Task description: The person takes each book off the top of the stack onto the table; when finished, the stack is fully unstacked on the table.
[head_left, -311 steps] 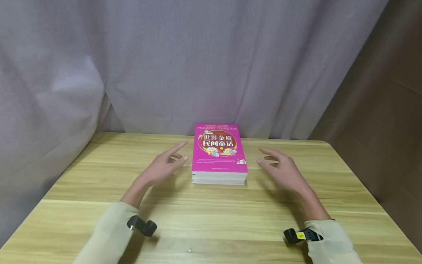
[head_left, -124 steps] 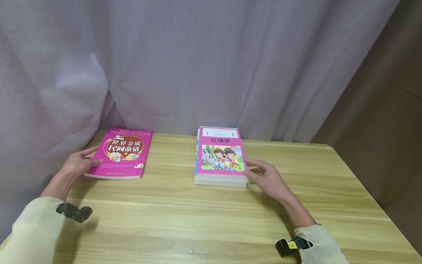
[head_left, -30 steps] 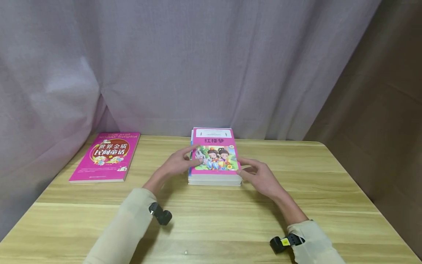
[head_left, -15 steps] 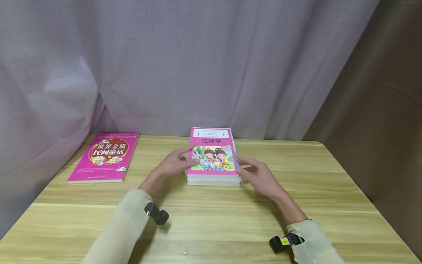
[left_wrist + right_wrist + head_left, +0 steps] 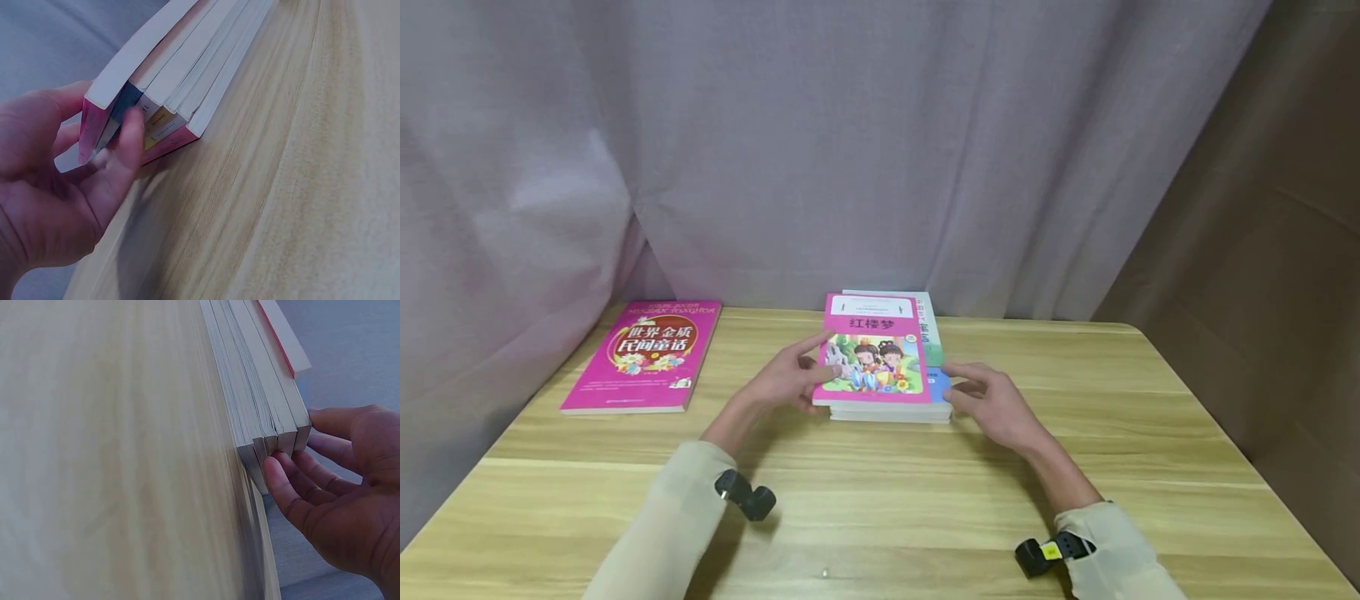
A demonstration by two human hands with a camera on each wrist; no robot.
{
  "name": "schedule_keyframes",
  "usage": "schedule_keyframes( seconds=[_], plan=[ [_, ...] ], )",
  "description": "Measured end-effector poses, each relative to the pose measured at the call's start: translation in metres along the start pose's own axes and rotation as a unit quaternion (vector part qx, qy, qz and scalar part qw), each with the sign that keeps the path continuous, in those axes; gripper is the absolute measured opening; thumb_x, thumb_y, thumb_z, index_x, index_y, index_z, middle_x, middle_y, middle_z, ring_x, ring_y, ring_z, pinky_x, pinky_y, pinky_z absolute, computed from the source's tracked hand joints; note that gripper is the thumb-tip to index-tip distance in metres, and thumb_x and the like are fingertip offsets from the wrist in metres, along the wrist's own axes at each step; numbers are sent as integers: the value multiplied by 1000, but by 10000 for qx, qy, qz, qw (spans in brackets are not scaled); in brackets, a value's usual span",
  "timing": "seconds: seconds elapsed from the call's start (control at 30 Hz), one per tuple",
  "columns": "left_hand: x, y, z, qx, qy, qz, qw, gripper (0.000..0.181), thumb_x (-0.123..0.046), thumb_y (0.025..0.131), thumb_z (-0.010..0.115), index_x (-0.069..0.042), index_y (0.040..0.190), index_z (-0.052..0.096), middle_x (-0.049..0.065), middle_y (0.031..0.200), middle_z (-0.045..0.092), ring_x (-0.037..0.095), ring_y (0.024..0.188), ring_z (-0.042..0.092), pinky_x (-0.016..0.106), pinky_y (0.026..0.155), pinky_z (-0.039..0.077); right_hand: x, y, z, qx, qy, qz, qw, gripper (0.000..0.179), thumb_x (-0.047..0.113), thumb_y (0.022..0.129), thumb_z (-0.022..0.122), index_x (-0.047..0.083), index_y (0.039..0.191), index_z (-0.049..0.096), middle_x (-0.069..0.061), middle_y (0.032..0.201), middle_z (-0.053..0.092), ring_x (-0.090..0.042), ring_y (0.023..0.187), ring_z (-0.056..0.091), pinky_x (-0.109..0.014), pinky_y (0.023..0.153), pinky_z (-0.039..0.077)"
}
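In the head view my left hand point(image 5: 778, 379) pinches the left edge of a pink paperback book point(image 5: 874, 323) with two cartoon children on its cover. That book juts out to the left over a stack of several books point(image 5: 891, 414). A green-and-blue book point(image 5: 937, 385) shows directly under it. The left wrist view has the pink spine point(image 5: 94, 125) between thumb and fingers, with one finger against the spines below. My right hand point(image 5: 1000, 408) rests its fingertips against the stack's right side; in the right wrist view its fingers point(image 5: 284, 487) touch the page edges.
A magenta book point(image 5: 643, 358) lies flat on the wooden table point(image 5: 880, 500) at the left. A grey curtain point(image 5: 790, 150) hangs behind the table's back edge. Brown cloth point(image 5: 1262, 292) hangs at the right.
My left hand has slid the pink book leftward and slightly nearer, uncovering the green-and-blue book. The magenta book was moved from the stack to the left earlier. My right hand stays at the stack.
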State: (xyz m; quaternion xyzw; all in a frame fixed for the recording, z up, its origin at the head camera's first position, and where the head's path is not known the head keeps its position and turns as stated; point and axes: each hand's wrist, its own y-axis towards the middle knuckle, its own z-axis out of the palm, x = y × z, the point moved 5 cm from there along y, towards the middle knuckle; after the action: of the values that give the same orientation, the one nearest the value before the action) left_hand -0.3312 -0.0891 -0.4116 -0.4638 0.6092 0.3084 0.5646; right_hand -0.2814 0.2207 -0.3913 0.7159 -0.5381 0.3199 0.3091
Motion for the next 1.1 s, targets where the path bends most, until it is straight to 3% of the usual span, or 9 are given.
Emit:
schedule_keyframes(
  seconds=[0.2, 0.43, 0.77, 0.97, 1.1],
  plan=[
    [1, -3, -1, 97, -574, -105, 9983, 90, -12, 105, 65, -33, 172, 9, 20, 110, 71, 22, 68, 73, 35, 61, 67, -2, 0, 1, -63, -15, -46, 10000, 49, 19, 104, 68, 2, 148, 59, -26, 153, 53, -44, 129, 64, -56, 106, 57],
    [6, -7, -3, 126, -1008, -389, 9941, 87, -11, 106, 63, -29, 172, 9, 25, 124, 70, 26, 79, 78, 37, 67, 68, -3, 0, 2, -76, -32, 13, 10000, 48, 18, 104, 68, 1, 148, 59, -27, 153, 52, -45, 129, 63, -56, 107, 57],
    [15, -16, -16, 430, -1165, -310, 9918, 90, -10, 106, 63, -28, 172, 5, 19, 116, 77, 26, 85, 80, 38, 70, 68, -2, 1, 1, -89, -45, 3, 10000, 45, 19, 103, 69, 3, 145, 63, -26, 153, 53, -45, 130, 63, -59, 109, 55],
    [11, -26, -21, 405, -1122, -197, 9927, 92, -9, 105, 63, -31, 172, 4, 26, 128, 71, 29, 91, 80, 40, 71, 68, -3, 1, 1, -81, -42, -16, 10000, 46, 19, 103, 69, 3, 145, 63, -25, 153, 53, -44, 129, 64, -58, 108, 55],
    [7, -28, -20, 312, -1151, -65, 9928, 93, -4, 103, 63, -32, 172, 6, 31, 139, 64, 32, 101, 79, 44, 84, 67, -2, 1, 1, -86, -41, -25, 10000, 46, 19, 103, 69, 2, 145, 63, -25, 153, 53, -45, 129, 64, -57, 107, 56]
  ],
)
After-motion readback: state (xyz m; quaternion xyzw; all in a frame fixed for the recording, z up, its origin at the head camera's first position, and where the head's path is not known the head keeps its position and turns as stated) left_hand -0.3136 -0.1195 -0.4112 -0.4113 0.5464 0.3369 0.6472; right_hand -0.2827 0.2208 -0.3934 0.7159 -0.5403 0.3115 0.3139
